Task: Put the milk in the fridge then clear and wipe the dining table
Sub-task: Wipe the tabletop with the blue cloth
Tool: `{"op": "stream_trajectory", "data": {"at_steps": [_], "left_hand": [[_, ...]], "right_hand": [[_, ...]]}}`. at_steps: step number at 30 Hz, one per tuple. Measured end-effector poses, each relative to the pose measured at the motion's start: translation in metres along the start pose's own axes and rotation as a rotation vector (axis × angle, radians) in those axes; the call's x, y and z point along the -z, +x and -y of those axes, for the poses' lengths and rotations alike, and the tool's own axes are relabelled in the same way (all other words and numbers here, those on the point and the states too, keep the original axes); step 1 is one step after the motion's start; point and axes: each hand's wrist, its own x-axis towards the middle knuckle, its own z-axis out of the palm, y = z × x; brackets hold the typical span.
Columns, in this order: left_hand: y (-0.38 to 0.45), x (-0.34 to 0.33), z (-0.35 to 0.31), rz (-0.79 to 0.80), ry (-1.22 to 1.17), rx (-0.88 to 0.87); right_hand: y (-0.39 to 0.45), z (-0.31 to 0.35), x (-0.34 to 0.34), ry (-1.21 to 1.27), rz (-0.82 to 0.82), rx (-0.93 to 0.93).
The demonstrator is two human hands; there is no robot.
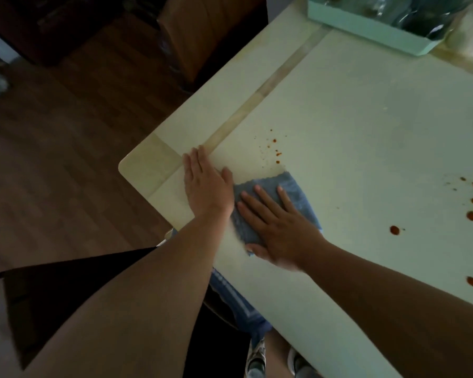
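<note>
One blue cloth [273, 203], one pale green tray [366, 28] at upper right, two hands, one counter [366, 118], one chair [202, 36].

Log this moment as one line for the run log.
phase: wiping | right hand: flat on blue cloth | left hand: flat on table | red spots: unwiped

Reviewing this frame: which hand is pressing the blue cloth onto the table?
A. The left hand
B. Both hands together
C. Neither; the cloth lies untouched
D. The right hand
D. The right hand lies flat with straight fingers on the blue cloth, while the left hand rests beside it on the bare table, its thumb only at the cloth's edge.
</note>
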Motion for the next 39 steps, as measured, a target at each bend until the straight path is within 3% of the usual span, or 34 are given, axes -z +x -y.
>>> {"op": "stream_trajectory", "data": {"at_steps": [10,14,19,29,34,39], "left_hand": [[0.011,-0.008,0.004,-0.026,0.001,0.040],[0.013,-0.010,0.002,-0.058,0.033,0.028],[0.014,-0.014,0.001,-0.101,0.064,0.032],[0.015,-0.020,0.001,-0.120,0.112,0.030],[0.015,-0.020,0.003,-0.095,0.145,0.029],[0.013,-0.020,0.001,-0.088,0.152,0.032]], "right_hand": [[0.053,-0.015,0.016,0.084,-0.045,-0.056],[0.076,-0.037,0.023,0.149,-0.073,0.017],[0.096,-0.055,0.021,0.042,-0.100,0.105],[0.147,-0.072,0.031,0.025,-0.157,-0.186],[0.142,-0.084,0.029,0.069,-0.196,-0.420],[0.102,-0.078,0.022,0.110,-0.212,-0.435]]}}
